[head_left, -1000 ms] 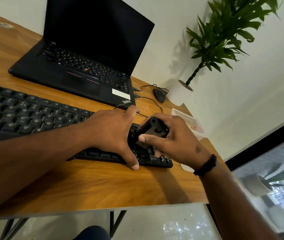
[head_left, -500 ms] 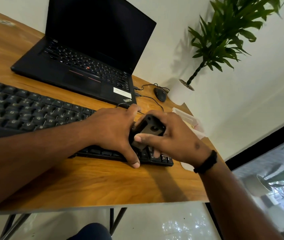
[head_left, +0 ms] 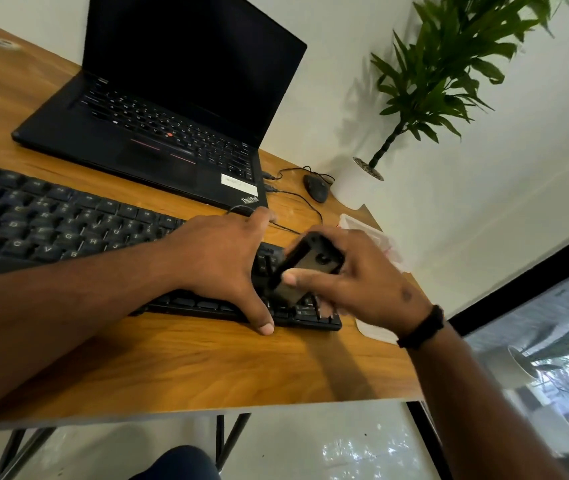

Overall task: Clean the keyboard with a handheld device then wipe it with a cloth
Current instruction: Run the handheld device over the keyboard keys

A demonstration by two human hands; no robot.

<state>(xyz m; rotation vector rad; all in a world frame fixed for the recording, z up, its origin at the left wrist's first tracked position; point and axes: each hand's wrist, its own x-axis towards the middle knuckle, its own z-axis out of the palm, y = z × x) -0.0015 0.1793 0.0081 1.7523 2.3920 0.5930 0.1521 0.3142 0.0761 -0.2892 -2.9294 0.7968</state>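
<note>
Since a second ago the right hand (head_left: 359, 278) has tipped the black handheld device (head_left: 305, 265) lower, so its lower end now reaches down to the keys at the right end of the keyboard (head_left: 68, 223), and the view has swung slightly. The grip of that hand is closed around the device: the thumb lies across its near face and the fingers wrap its far side, the body slanting from upper right down to lower left. Motion blur hides whether the tip actually touches the keys. The left hand (head_left: 220, 258) lies palm down on the keyboard just left of the device, its grip open and flat, the thumb stretched past the near edge onto the tabletop (head_left: 189, 362) and a finger reaching over the far edge. A black band (head_left: 421, 328) circles the right wrist. The keyboard runs from the far left to just under the right hand. Under and beside the right hand lies a pale cloth (head_left: 373, 332), partly on the tabletop at its right edge. Farther back an open black laptop (head_left: 158, 140) sits with a dark screen, and to its right a black mouse (head_left: 316, 188) with its cable rests near a white pot (head_left: 352, 188) holding a green plant (head_left: 442, 74) against the wall.
</note>
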